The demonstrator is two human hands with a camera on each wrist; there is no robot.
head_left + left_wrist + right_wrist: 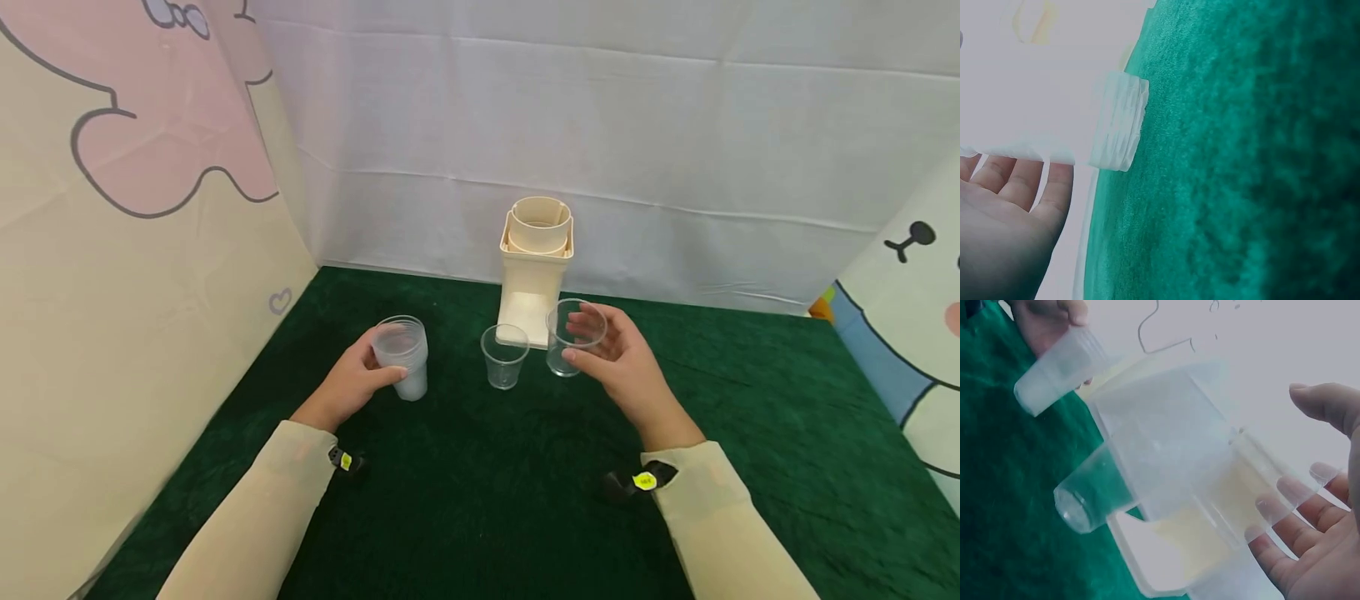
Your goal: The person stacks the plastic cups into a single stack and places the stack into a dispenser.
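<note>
My left hand (352,375) grips a nested stack of clear plastic cups (411,379) upright at the left, thumb along the near side. My right hand (618,354) is around a single clear cup (557,354), with the thumb in front and the fingers behind, seen through the wall. Whether this cup's base touches the cloth is hard to tell. Between the hands, another clear cup (503,372) stands upright, its rim close to the held cup. In the right wrist view the fingers (1300,534) show through the transparent plastic; the stack (1063,372) appears at upper left.
Behind the cups stands a cream-coloured holder (528,287) with a round tube (540,237) on top. A dark green cloth (480,500) covers the table. White fabric (600,125) hangs at the back, with cartoon-printed panels (150,333) at both sides.
</note>
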